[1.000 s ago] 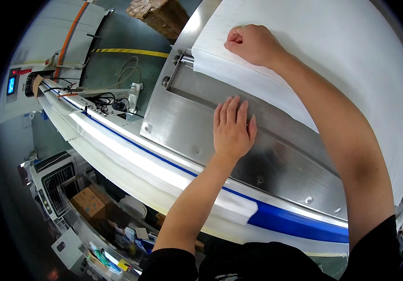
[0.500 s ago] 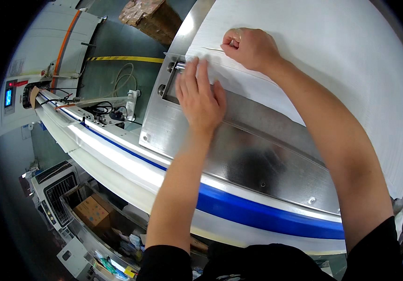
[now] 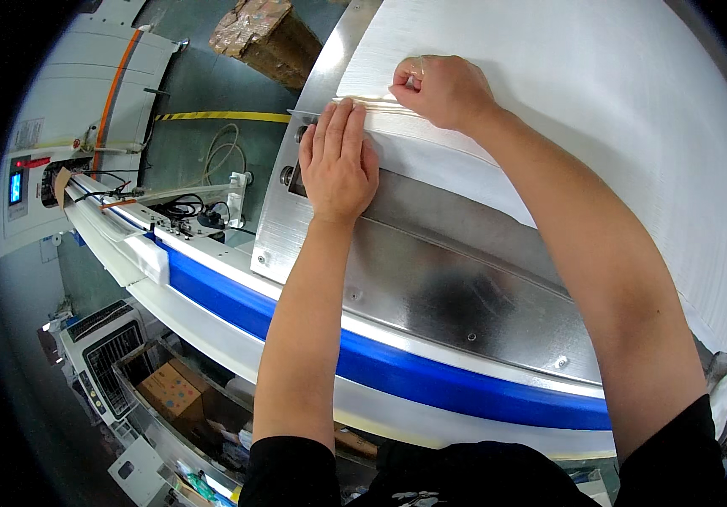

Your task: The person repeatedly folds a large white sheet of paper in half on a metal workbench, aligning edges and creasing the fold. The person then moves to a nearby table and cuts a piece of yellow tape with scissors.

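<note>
1. Sheet (image 3: 566, 110) – big, white, faintly ribbed, lies across the machine top from centre to the right rim; its far and right parts cut off by the fisheye edge.
2. Right hand (image 3: 441, 89) – curled into a fist at the sheet's near-left corner, fingers closed together, pinching a thin glossy lifted edge; fingertips tucked under, so exact grip hard to make out.
3. Left hand (image 3: 338, 160) – flat, palm down, fingers straight & side by side, not gripping; fingertips press the sheet's edge just beside the right hand, palm on the steel.
4. Plate (image 3: 431, 279) – brushed steel, shiny, w/ small screws; sheet covers its far side, forearms hide parts.
5. Band (image 3: 431, 380) – blue stripe on a white curved rim, below the plate; lower end hidden by the black sleeves.
6. Box (image 3: 169, 390) – cardboard, in a bin low left, blurry.
7. Panel (image 3: 17, 186) – white, w/ small lit screen, far left; details too small.
</note>
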